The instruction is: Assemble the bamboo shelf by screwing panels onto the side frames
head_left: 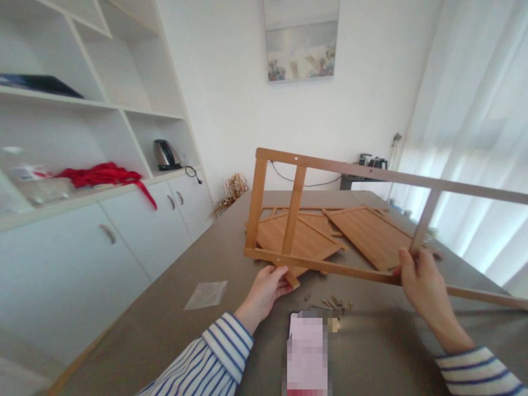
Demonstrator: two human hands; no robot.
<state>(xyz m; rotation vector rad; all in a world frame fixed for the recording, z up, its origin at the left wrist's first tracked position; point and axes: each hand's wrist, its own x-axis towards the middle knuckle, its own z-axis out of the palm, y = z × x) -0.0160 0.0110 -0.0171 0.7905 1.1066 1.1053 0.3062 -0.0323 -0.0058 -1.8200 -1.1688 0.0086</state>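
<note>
A long wooden frame point(355, 168) with crossbars is raised at a tilt above the table, its right end running out of view. My right hand point(424, 289) is closed around its lower rail, close to a crossbar. Below the frame's left part, my left hand point(264, 291) pinches a short wooden slat point(292, 278); most of the slat is hidden behind the lower rail, so I cannot tell whether the two are joined. Several screws point(333, 302) lie loose on the table between my hands. Behind the frame rest flat wooden panels point(363, 234).
On the grey table point(165, 330) lie a clear plastic bag point(206, 294) at left and a pixelated phone point(307, 352) in front. White shelves point(94, 104) with a kettle point(164, 154) and red cloth point(103, 175) line the left. A curtain point(474, 137) hangs at right.
</note>
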